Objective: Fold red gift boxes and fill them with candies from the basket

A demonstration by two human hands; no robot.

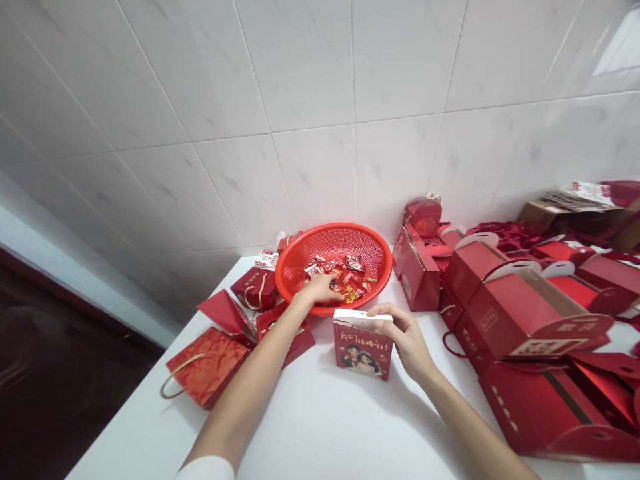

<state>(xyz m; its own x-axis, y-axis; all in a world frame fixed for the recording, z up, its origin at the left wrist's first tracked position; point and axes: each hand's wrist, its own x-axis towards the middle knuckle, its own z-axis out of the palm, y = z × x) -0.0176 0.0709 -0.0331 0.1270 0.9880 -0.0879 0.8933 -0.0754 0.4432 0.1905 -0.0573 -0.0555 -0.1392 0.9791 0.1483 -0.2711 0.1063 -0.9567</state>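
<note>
The left hand (320, 289) is reaching into a red plastic basket (370, 243), its fingers partly curled among the wrapped sweets (353, 292) there; whether it is gripping one, I cannot tell. The sweets are lying in the basket around and just beyond the fingertips, in red, white and yellow wrappers. To the right of that hand and nearer the wearer, the right hand (407, 340) is holding a small red box (361, 353) by its top right edge, thumb and fingers partly closed on it. The box is standing upright on the white table (320, 420), showing a cartoon couple and gold lettering, its white flaps raised at the top. Left of the left hand, a dark red box with a rope handle (255, 288) and a patterned red box (209, 365) are lying beside opened red cartons. Beyond the right hand, to its right, a tall red box (419, 270) is standing near the basket, and many red gift boxes (530, 310) are crowding the table. Behind everything, a pale tiled wall (320, 173) is rising.
</note>
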